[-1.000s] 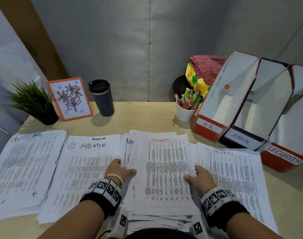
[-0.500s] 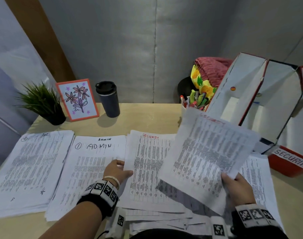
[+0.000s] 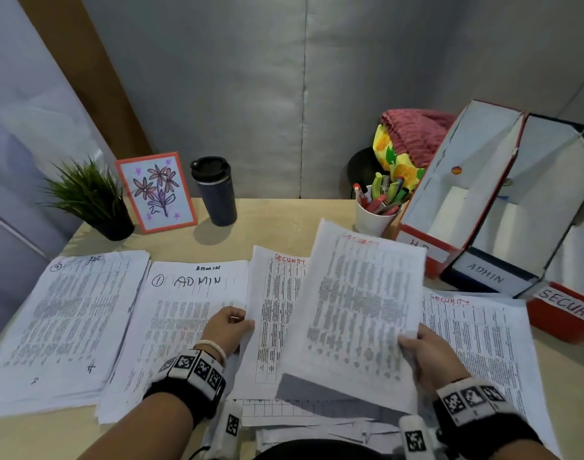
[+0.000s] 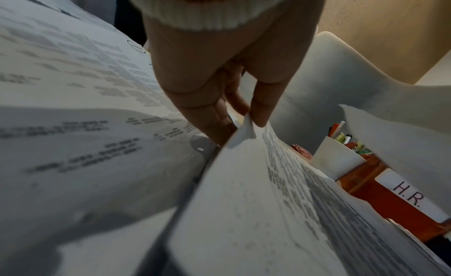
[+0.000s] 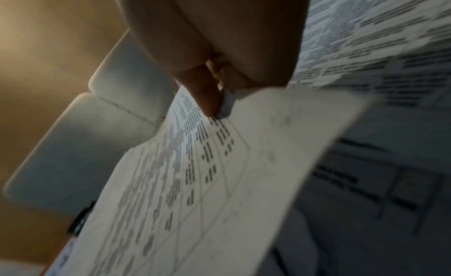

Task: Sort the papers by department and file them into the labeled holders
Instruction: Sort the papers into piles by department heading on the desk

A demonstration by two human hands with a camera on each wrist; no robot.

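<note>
My right hand point(image 3: 423, 353) pinches the lower right corner of a printed SECURITY sheet point(image 3: 360, 303) and holds it lifted over the middle stack. In the right wrist view the thumb point(image 5: 207, 94) presses on that sheet point(image 5: 195, 183). My left hand point(image 3: 230, 327) pinches the left edge of the stack's top sheet point(image 3: 274, 310), also headed SECURITY; the left wrist view shows the left hand point(image 4: 246, 116) curling that edge up. Sorted piles lie flat: HR pile point(image 3: 68, 320), ADMIN pile point(image 3: 184, 310), SECURITY pile point(image 3: 476, 343). The HR holder point(image 3: 466, 161), ADMIN holder point(image 3: 486, 275) and SECURITY holder point(image 3: 566, 313) stand at the back right.
Along the back of the desk stand a potted plant point(image 3: 91, 200), a flower picture point(image 3: 157, 190), a dark tumbler point(image 3: 214, 190) and a white cup of pens point(image 3: 375, 214). A red and yellow cloth bundle point(image 3: 406, 144) sits behind the cup. Bare desk shows behind the piles.
My right hand has lifted the top SECURITY sheet off the middle stack and now holds it less tilted than half a second ago. My left hand stays at the stack's left edge.
</note>
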